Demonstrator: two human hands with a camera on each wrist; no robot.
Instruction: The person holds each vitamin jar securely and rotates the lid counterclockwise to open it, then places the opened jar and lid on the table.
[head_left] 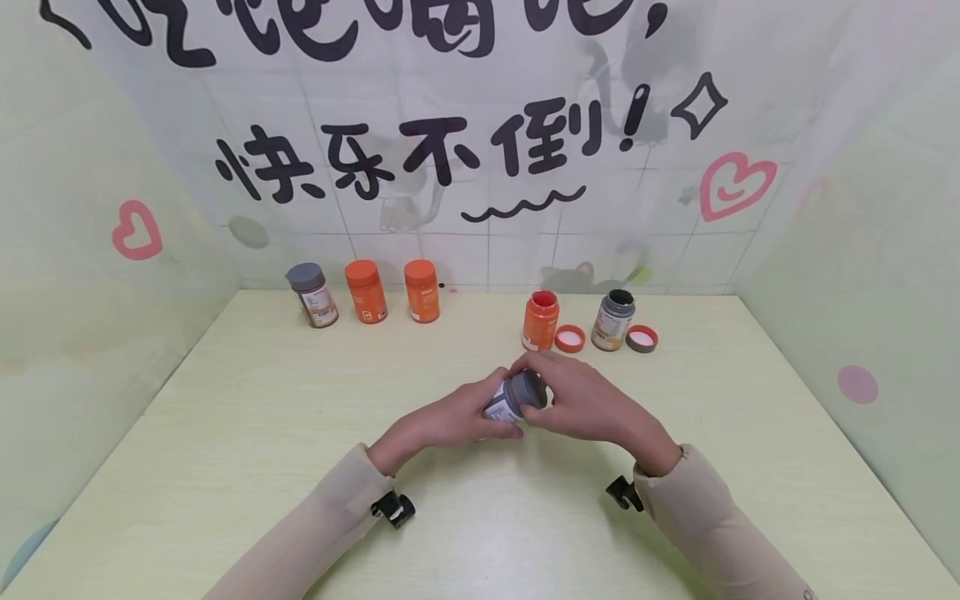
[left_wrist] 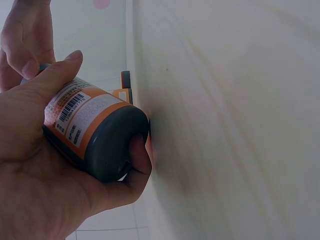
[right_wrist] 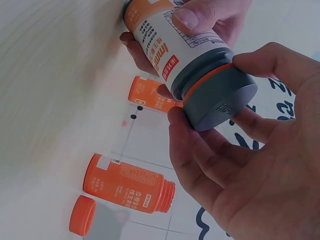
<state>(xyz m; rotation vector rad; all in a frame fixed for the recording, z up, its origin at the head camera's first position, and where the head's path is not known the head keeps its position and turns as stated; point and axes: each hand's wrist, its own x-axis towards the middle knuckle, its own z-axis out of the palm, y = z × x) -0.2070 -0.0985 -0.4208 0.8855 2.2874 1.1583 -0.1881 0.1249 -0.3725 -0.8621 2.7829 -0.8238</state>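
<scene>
My left hand grips a grey supplement bottle with a white and orange label, tilted above the table. In the left wrist view a fingertip curls against its base. The fingers of my right hand close around the grey cap, which sits at the bottle's neck with an orange rim showing. Beyond the hands stand an uncapped orange bottle with its orange cap lying beside it, and an uncapped grey bottle with its cap lying to its right.
At the back left stand a capped grey bottle and two capped orange bottles, one beside the other. The pale wooden table meets a printed wall covering behind, with side panels at left and right.
</scene>
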